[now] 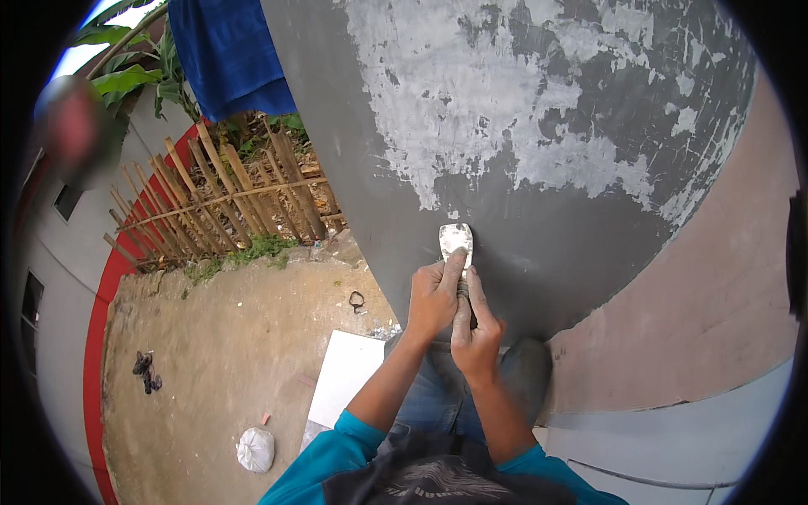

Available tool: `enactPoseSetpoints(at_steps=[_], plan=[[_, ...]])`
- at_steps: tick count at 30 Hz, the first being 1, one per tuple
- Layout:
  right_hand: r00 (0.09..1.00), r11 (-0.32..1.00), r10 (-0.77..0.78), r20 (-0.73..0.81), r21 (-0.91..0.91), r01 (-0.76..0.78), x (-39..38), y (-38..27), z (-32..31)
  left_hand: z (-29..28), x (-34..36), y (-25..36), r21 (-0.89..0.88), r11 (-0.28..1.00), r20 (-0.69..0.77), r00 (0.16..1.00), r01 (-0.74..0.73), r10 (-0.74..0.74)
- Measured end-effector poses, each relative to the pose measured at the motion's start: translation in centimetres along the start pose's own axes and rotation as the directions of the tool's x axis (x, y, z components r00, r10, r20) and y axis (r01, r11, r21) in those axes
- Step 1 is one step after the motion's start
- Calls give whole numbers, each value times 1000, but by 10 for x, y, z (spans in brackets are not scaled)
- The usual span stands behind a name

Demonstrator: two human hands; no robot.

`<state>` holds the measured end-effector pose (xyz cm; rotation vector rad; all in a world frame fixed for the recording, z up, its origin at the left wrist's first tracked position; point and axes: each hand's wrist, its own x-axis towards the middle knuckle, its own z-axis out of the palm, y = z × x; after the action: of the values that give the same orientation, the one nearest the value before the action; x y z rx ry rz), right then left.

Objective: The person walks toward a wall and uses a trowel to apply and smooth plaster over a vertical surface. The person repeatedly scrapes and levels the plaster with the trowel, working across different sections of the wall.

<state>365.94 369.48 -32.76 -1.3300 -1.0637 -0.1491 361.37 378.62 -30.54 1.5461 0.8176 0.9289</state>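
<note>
Against a dark grey wall point(404, 227) I hold a putty knife point(454, 237) whose flat blade is smeared with white. The blade points up the wall, its edge at or very near the surface. My left hand point(436, 296) is closed on it, with the thumb lying along the blade. Just below and to the right, my right hand point(477, 335) grips around the handle, which the fingers mostly hide. Both hands are dusty. Above the blade, a ragged patch of whitish filler point(454, 101) spreads over the grey surface.
On the ground to the left lie a white board point(345, 377), a knotted white bag point(255, 449), dark footwear point(146, 372) and a small black loop point(357, 300). A bamboo fence point(227, 194) and a hanging blue cloth point(227, 55) stand farther back. Pinkish wall point(673, 337) adjoins on the right.
</note>
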Motion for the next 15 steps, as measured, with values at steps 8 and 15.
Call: enactPoseSetpoints(at_steps=[8,15], plan=[[996,996,78,53,34,-80,3,9,-1,-3,9,4,-188,953,-36,971,-237,235],[1000,1000,-3,-8,-22,3,1,8,-5,9,5,1,-26,999,-12,999,-32,32]])
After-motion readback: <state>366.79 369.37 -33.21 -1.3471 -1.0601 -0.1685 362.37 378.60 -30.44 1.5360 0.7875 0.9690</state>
